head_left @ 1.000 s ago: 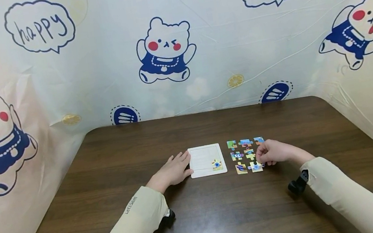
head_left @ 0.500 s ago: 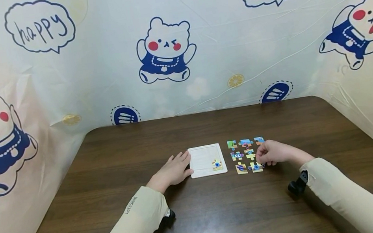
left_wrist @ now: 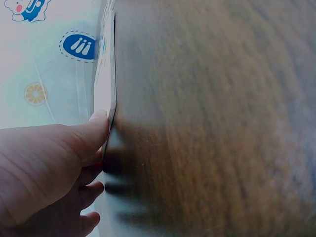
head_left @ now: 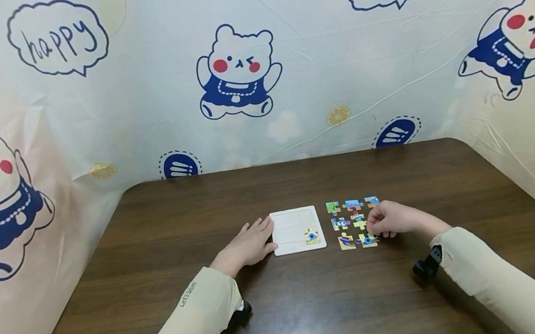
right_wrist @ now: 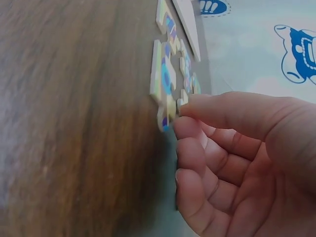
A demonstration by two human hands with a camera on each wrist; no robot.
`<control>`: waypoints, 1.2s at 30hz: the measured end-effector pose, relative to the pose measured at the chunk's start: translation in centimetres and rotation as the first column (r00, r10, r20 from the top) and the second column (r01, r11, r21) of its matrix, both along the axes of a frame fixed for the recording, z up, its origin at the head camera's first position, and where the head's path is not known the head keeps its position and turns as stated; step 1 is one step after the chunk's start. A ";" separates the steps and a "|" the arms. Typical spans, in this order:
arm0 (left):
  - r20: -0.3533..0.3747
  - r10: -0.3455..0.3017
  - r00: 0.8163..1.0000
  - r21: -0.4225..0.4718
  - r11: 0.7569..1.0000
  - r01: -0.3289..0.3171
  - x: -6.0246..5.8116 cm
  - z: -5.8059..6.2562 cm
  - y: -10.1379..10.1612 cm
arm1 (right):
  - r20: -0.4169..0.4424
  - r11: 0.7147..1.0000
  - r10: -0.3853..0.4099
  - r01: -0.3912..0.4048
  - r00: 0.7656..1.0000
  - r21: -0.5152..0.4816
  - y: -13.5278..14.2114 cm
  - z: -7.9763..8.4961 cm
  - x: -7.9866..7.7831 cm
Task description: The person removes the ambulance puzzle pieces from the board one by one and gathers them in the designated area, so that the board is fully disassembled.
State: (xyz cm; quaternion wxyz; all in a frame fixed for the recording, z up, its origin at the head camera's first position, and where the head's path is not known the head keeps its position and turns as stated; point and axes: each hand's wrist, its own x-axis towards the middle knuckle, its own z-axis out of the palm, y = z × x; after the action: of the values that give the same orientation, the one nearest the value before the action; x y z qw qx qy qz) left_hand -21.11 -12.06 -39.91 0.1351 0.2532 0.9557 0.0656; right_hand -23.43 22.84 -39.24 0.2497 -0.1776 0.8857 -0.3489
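My left hand rests along the left edge of a white puzzle tray, its thumb and fingers at the rim. One yellow puzzle piece with a blue round shape lies in the tray's lower right corner. My right hand, fingers curled, is at the right end of the loose pieces. Its thumb tip counterpart is not marked here; in the right wrist view, thumb and index fingertips come close together beside a puzzle piece. Whether a piece lies between them is hidden.
Several loose puzzle pieces lie in rows to the right of the tray. The brown wooden table reaches back to a patterned curtain. Dark wrist cameras hang beneath both sleeves.
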 end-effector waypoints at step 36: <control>0.034 0.004 0.999 -0.032 0.999 -0.003 -0.2 0.1 -0.1 | -0.182 0.990 0.072 -0.093 0.981 -0.109 -7.6 0.2 -0.4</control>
State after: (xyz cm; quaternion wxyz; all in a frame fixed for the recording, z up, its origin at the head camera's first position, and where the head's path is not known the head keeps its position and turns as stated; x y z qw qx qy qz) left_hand -21.32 -12.12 -39.85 0.1554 0.2482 0.9546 0.0548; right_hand -23.87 15.19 -39.02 0.1734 -0.2589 0.8742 -0.3724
